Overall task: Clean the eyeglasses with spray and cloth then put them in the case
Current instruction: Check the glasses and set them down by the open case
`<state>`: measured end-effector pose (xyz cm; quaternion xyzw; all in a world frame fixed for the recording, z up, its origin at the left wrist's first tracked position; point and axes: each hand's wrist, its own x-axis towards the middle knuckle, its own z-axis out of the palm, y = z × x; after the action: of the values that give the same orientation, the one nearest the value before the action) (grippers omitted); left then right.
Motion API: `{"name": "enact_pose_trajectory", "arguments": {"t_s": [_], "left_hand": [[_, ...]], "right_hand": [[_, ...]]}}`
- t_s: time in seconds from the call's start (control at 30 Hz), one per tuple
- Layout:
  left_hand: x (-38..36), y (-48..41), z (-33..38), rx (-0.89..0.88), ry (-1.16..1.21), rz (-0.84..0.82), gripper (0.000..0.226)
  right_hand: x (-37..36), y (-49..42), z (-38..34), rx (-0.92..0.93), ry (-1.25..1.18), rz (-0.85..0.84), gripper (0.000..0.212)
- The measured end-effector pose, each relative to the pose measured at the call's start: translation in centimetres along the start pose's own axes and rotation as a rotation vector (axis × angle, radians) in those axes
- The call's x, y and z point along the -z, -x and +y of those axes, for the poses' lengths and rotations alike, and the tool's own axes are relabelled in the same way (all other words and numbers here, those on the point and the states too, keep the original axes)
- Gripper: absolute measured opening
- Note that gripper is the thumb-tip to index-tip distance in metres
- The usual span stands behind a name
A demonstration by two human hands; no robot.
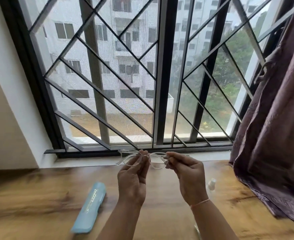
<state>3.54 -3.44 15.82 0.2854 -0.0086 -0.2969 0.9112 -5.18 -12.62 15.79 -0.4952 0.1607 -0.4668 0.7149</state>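
I hold clear-framed eyeglasses (155, 161) up above the wooden table (38, 196), in front of the window. My left hand (134, 174) pinches the left lens rim between thumb and fingers. My right hand (186, 172) pinches the frame at its right end. A long light-blue case (90, 207) lies shut on the table to the left of my arms. A small white spray bottle (211, 184) lies on the table to the right of my right hand, blurred. No cloth is plainly visible.
A barred window (142, 75) with a pale sill (90, 161) runs along the table's far edge. A purple curtain (272, 127) hangs at the right and drapes onto the table. A white wall stands at the left.
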Motion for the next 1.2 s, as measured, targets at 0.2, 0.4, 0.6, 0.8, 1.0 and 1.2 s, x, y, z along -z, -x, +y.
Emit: {"name": "enact_pose_trajectory", "arguments": {"t_s": [0.2, 0.4, 0.6, 0.8, 1.0, 1.2], "left_hand": [[2.4, -0.5, 1.3, -0.061, -0.091, -0.017, 0.03], [4.4, -1.1, 2.4, -0.11, -0.165, -0.029, 0.047], [7.0, -2.2, 1.7, -0.184, -0.654, -0.037, 0.059], [10.9, -3.2, -0.9, -0.212, -1.057, 0.003, 0.068], [15.1, -3.7, -2.8, -0.188, -1.342, -0.047, 0.064], [17.7, -4.3, -3.7, -0.234, -1.396, -0.083, 0.042]], "right_hand": [[0.9, -1.0, 0.1, -0.021, -0.023, 0.034, 0.035], [1.8, -1.6, 1.6, -0.027, 0.028, 0.028, 0.035], [3.1, -1.8, 4.3, -0.053, 0.185, 0.051, 0.026], [4.8, -1.7, 8.3, -0.143, 0.296, 0.104, 0.023], [7.0, -1.4, 12.5, -0.25, 0.382, 0.131, 0.025], [7.9, -0.5, 14.9, -0.305, 0.496, 0.128, 0.025]]}}
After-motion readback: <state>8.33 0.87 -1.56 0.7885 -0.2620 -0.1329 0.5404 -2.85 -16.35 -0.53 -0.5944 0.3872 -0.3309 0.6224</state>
